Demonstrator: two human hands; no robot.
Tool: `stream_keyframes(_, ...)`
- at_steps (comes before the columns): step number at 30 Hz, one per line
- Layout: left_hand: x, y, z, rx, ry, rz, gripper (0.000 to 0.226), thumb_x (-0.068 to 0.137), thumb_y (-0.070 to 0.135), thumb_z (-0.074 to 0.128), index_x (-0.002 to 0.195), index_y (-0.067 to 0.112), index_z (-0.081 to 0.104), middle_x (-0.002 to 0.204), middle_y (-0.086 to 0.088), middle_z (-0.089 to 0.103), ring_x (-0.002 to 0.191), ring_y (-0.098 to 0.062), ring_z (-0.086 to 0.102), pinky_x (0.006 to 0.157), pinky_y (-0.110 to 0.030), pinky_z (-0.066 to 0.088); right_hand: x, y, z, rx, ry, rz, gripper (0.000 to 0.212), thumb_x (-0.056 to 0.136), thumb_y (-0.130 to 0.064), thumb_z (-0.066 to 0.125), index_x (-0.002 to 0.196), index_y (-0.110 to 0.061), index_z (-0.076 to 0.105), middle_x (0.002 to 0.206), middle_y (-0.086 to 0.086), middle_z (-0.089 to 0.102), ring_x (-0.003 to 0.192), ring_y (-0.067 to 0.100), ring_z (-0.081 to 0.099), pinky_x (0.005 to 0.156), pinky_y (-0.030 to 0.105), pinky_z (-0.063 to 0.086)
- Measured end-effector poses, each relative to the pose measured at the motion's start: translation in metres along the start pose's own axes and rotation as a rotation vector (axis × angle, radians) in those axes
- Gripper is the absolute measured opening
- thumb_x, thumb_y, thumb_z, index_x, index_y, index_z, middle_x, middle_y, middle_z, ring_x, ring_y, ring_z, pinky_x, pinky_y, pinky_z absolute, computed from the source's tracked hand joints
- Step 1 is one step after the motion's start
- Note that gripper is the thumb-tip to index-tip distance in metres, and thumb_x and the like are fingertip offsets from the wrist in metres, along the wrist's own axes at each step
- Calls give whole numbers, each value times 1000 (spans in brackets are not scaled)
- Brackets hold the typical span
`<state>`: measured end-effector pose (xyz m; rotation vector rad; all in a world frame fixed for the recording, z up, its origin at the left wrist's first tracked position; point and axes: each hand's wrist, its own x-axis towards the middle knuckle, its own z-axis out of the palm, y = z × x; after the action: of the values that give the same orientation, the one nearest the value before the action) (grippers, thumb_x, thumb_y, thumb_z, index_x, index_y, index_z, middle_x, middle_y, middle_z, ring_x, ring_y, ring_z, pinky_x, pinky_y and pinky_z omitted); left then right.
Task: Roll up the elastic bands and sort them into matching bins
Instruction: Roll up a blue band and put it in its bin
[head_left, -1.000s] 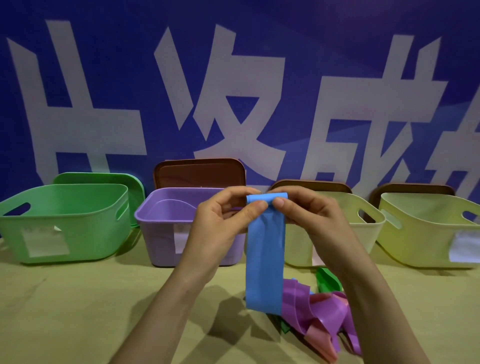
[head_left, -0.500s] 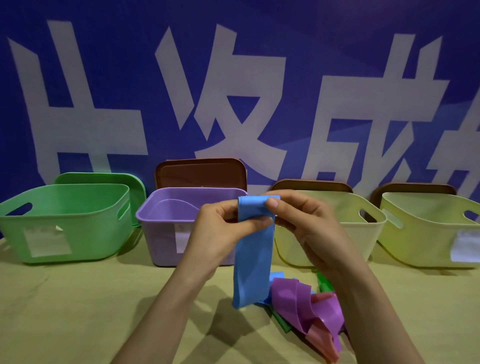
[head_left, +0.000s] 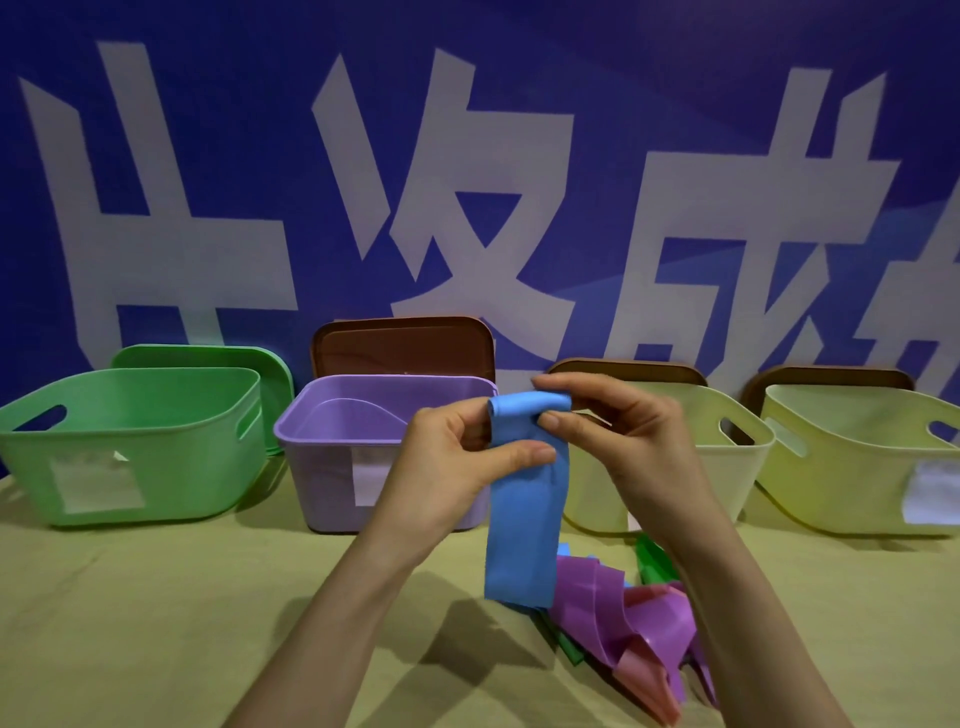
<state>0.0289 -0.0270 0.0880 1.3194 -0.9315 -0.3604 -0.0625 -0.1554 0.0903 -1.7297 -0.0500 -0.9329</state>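
A blue elastic band (head_left: 524, 525) hangs in front of me, its top end rolled into a small coil. My left hand (head_left: 457, 467) pinches the band just under the coil with thumb and fingers. My right hand (head_left: 623, 441) grips the coil's right end between thumb and fingertips. On the table below lies a heap of loose bands (head_left: 623, 618): purple, pink and green, partly hidden by my right forearm. Behind stand a green bin (head_left: 130, 441), a purple bin (head_left: 332, 441) and two pale yellow bins (head_left: 727, 467) (head_left: 857, 467).
The bins stand in a row on a tan tablecloth (head_left: 130, 623) against a blue wall banner with large white characters. A green lid (head_left: 208, 358) and brown lids (head_left: 405, 345) lean behind the bins. White labels are stuck on the bin fronts.
The coil at the band's top has grown thicker as both hands turned it. The hanging blue tail has become shorter and its lower end has risen off the heap.
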Motion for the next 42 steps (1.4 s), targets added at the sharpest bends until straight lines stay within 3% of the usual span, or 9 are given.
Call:
stream_keyframes(5, -1, 4, 0, -86, -17, -40, 32, 68, 40, 65, 91, 20, 73, 90, -8, 75, 86, -18, 72, 74, -26, 58, 0, 2, -5, -27, -41, -103, 29, 74, -8, 69, 99, -23, 74, 101, 4, 70, 95, 12, 66, 81, 19, 52)
stream_keyframes(11, 0, 7, -6, -85, -56, -90, 30, 73, 31, 66, 94, 12, 74, 84, -8, 74, 78, -16, 71, 63, -21, 54, -1, -3, -7, -7, -94, -58, 36, 70, -7, 65, 105, -18, 66, 93, -11, 73, 91, 3, 67, 79, 16, 52)
stream_keyframes(15, 0, 7, -7, -103, -90, -119, 28, 76, 27, 65, 96, 9, 73, 88, -12, 74, 80, -17, 70, 65, -22, 55, -1, -3, -12, -27, -93, -16, 34, 67, -11, 69, 98, -25, 73, 92, -6, 74, 88, 8, 66, 77, 24, 55)
stream_keyframes(18, -1, 7, -6, -104, -86, -116, 19, 80, 20, 66, 96, 12, 72, 88, -12, 73, 80, -16, 71, 68, -23, 57, 0, -1, -16, 24, -102, 46, 29, 62, -26, 76, 90, -33, 76, 90, -3, 73, 86, 11, 66, 78, 30, 55)
stream_keyframes(21, 0, 4, -6, -97, -71, -116, 15, 82, 12, 66, 96, 12, 72, 85, -9, 74, 78, -15, 71, 69, -22, 57, 3, 5, -18, 107, -157, 122, 47, 49, -44, 86, 92, -28, 76, 92, -1, 74, 90, 12, 67, 79, 27, 55)
stream_keyframes(27, 2, -1, -7, 11, -44, -48, 16, 79, 6, 71, 93, 13, 72, 83, -2, 74, 79, -8, 70, 70, -19, 55, 0, 0, -21, 88, -263, 205, 33, 63, -9, 83, 92, -23, 74, 94, -2, 72, 90, 14, 67, 75, 21, 54)
stream_keyframes(32, 2, -3, -4, 94, -9, 29, 20, 73, 1, 76, 85, 16, 71, 83, -1, 74, 80, -6, 69, 72, -18, 54, 1, -6, -16, -87, -206, 185, 21, 73, -26, 66, 92, -18, 72, 88, 1, 72, 83, 9, 65, 72, 21, 52)
stream_keyframes(37, 2, -4, 3, -136, 7, -110, 24, 75, 4, 72, 99, 8, 69, 95, -14, 72, 83, -14, 71, 69, -22, 56, 1, -6, -14, 1, -109, 111, 20, 67, -18, 70, 85, -20, 75, 85, 4, 72, 83, 13, 64, 75, 22, 53)
stream_keyframes(42, 0, -1, 0, -209, -89, -119, 30, 71, 8, 71, 100, 5, 68, 91, -9, 73, 84, -16, 71, 69, -22, 55, 0, -9, -15, -6, -95, 71, 24, 63, -14, 71, 87, -13, 73, 86, 5, 70, 82, 13, 64, 73, 23, 54)
